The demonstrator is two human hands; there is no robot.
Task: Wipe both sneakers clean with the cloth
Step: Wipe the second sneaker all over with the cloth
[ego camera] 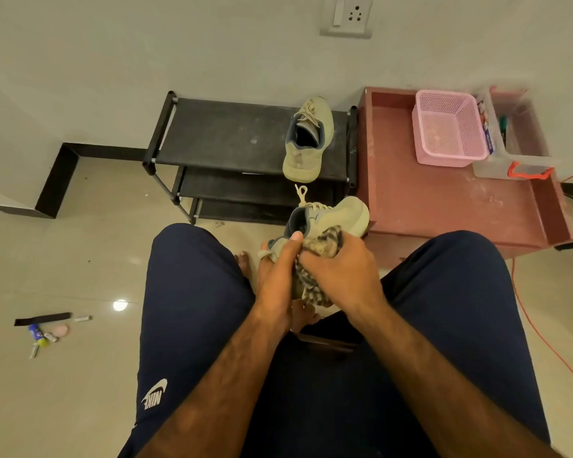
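Note:
One olive-grey sneaker (339, 214) is held up between my knees, toe pointing right. My left hand (278, 271) grips its heel, thumb over the collar. My right hand (339, 272) holds a bunched brown-and-cream patterned cloth (325, 247) pressed against the sneaker's near side; the cloth's tail hangs down between my hands. The second sneaker (306, 143) lies on the top shelf of the black shoe rack (219, 133), toe toward me, untouched.
A reddish low table (444, 206) stands right of the rack with a pink basket (447, 127) and a clear plastic box (516, 140). An orange cable (523, 312) runs down the floor at right. Small items, batteries and a black strip (43, 328), lie on the tiles at left.

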